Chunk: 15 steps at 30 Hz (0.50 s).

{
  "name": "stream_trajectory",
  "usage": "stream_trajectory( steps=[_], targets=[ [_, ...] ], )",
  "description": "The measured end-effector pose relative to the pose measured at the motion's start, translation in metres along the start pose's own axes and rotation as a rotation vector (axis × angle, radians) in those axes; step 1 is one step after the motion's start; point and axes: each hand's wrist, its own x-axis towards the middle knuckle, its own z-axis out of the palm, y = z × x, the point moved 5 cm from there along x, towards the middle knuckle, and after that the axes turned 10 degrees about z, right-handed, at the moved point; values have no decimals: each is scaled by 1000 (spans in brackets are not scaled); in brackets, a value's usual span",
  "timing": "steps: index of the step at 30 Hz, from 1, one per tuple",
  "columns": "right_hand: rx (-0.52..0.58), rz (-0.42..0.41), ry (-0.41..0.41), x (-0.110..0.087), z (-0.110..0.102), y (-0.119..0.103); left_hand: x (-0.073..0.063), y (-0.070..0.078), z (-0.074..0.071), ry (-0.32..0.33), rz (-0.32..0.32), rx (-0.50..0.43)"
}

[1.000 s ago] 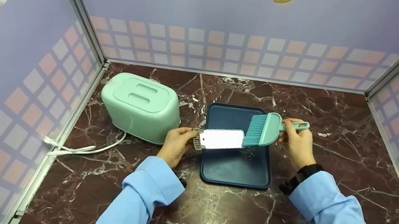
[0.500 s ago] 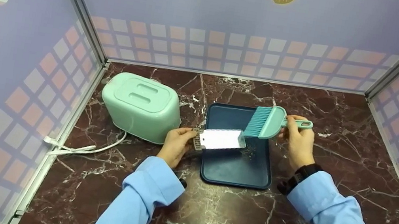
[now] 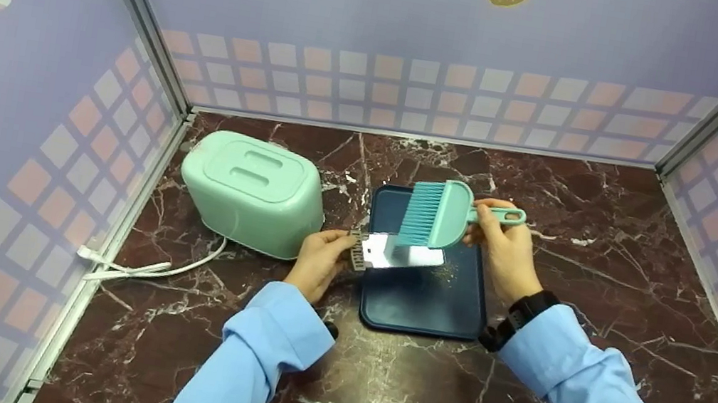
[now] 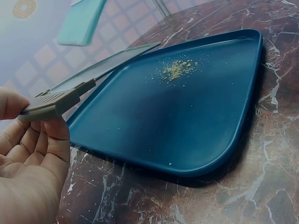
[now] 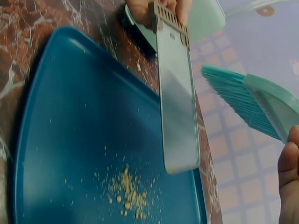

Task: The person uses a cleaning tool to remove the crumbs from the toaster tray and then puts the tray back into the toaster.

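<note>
My left hand (image 3: 319, 260) pinches the slotted brown end of a flat metal crumb tray (image 3: 382, 257), thumb on top and fingers beneath. The crumb tray reaches out over a dark blue serving tray (image 3: 420, 316), raised above it in the left wrist view. My right hand (image 3: 515, 255) grips the handle of a mint-green brush (image 3: 454, 216). Its teal bristles (image 5: 238, 95) point left and overlap the crumb tray's middle in the head view; the right wrist view shows them apart from the metal. A small pile of yellowish crumbs (image 5: 127, 193) lies on the blue tray.
A mint-green toaster (image 3: 252, 195) stands left of the blue tray, close to my left hand. Its white cord (image 3: 175, 270) runs to the left edge of the dark marbled tabletop (image 3: 386, 393). Patterned purple walls (image 3: 388, 19) enclose the back and both sides.
My right hand first lifted the brush from the crumb tray's far end, then moved it left over the middle. The left hand and crumb tray have stayed nearly still.
</note>
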Motion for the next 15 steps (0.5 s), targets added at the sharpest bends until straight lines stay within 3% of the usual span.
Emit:
stream_trajectory(
  steps=[15],
  targets=[
    [-96, 32, -186, -10, 37, 4, -2, 1, 0, -4, -27, 62]
  ],
)
